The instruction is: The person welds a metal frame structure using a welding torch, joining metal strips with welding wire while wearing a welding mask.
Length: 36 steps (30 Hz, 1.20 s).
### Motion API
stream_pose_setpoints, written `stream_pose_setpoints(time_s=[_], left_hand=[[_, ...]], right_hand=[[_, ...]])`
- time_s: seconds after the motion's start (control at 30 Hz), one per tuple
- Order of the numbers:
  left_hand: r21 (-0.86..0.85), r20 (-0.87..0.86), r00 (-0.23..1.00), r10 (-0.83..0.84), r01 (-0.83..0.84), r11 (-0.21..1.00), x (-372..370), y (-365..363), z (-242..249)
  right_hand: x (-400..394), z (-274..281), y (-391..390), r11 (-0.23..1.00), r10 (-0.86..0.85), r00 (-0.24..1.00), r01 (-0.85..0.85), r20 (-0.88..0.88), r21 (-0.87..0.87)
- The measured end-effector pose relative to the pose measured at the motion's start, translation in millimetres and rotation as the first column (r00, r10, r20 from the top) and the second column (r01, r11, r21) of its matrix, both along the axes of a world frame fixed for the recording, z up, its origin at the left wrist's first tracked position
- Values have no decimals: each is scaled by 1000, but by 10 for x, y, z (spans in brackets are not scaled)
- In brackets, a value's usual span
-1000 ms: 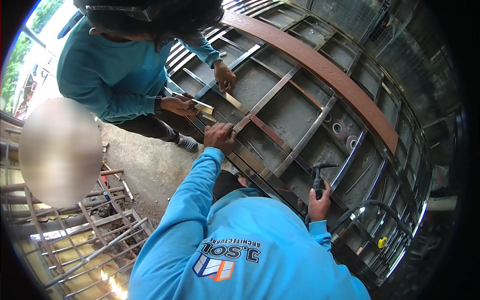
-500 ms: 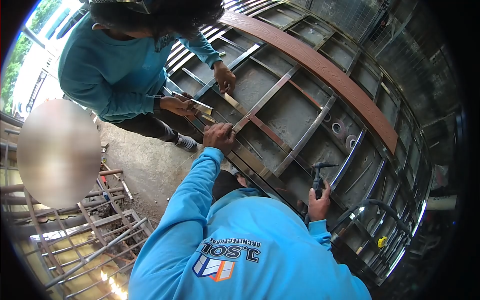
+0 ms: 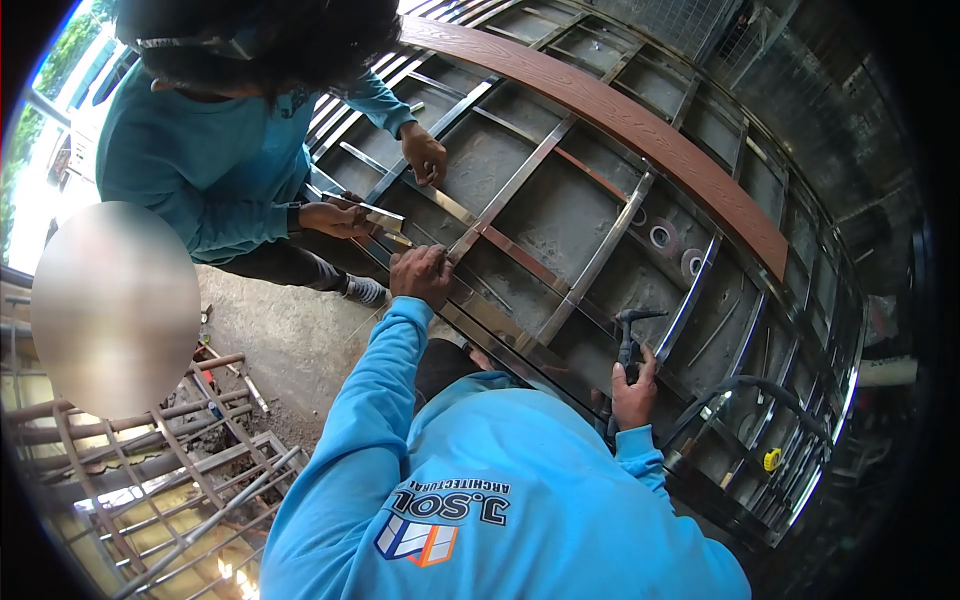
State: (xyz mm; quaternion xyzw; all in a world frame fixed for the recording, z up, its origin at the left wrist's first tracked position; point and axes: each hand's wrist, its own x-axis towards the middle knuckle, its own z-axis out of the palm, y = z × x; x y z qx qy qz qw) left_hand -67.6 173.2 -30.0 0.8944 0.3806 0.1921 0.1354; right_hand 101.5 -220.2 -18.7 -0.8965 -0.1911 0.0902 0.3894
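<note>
My left hand is closed over the near edge of a shiny metal frame, close to where two bars meet. In my right hand is a black welding torch, gripped by its handle, with its thin tip pointing right above the frame. A co-worker in a teal sweatshirt leans over the frame from the left. One co-worker's hand holds a short shiny metal piece just left of my left hand. The other hand hovers by a crossbar.
A long brown wood-grain board lies across the frame's far side. Tape rolls sit between bars. A black cable curves at right, near a yellow tape measure. Rusty metal grilles lie at lower left.
The view has shifted slightly, moving the frame and hands a little left and up. Both my hands keep their holds, and the co-worker still has the metal piece.
</note>
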Motion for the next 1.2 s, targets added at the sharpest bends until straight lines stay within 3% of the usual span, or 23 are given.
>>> stream_pose_setpoints(time_s=[0.17,0.27,0.37,0.4,0.57,0.63,0.7,0.77,0.83,0.9,1.0,1.1,1.2], left_hand=[[46,61,998,-11,8,999,-21,4,-43],[15,29,999,-30,29,999,2,41,-75],[-8,-19,1000,-18,18,1000,-18,50,-73],[11,-22,1000,-11,12,1000,-16,55,-86],[73,100,995,-27,20,997,-45,93,-259],[82,61,996,-66,61,995,-44,100,-268],[290,-93,987,-134,156,944,-69,79,-304],[169,-42,993,-111,116,979,-67,57,-190],[291,-32,984,-175,177,940,-153,310,-648],[215,-28,992,-125,128,968,-147,313,-635],[279,-105,977,-186,209,937,-182,430,-710],[14,-9,994,-106,107,994,-130,399,-576],[-106,106,984,-142,153,983,-130,446,-652]], right_hand=[[-19,72,30,999,-31,996,32,-89,10],[-22,-11,22,999,3,998,-6,68,48],[-23,-46,15,999,-7,996,3,85,43],[-30,15,23,999,-47,995,49,-92,21],[-68,-8,98,998,-43,996,45,-77,34],[-66,-22,8,997,-69,997,70,-27,31],[-110,40,80,998,-62,997,61,37,18],[-101,27,69,996,-57,998,57,-8,67],[-102,-46,63,993,-48,999,47,4,109],[-110,-109,71,990,-42,997,34,61,134],[-114,-146,67,997,-45,999,47,-26,55],[-102,-215,70,996,-4,1000,6,-24,88],[-87,-202,67,998,4,999,-1,-50,61]])
